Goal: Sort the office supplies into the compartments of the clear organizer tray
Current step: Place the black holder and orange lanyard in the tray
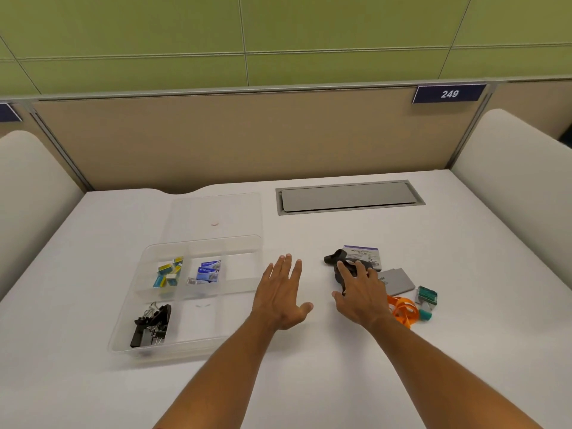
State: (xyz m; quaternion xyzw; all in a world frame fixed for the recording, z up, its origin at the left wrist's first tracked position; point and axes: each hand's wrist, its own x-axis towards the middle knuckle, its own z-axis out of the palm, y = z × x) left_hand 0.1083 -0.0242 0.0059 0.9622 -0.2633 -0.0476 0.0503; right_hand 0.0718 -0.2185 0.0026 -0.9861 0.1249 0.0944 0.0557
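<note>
Nearest, black binder clips (152,324) in the near-left compartment of clear organizer tray (198,346). Just right, left hand (283,297) flat, open, empty. Right hand (359,292) spread, fingertips touching black stapler (335,258), not gripping. Beside it, orange band (402,309), teal boxes (427,297), grey pouch (397,280). Farther, staple boxes (209,270) in tray, purple-labelled box (363,253) behind stapler.
</note>
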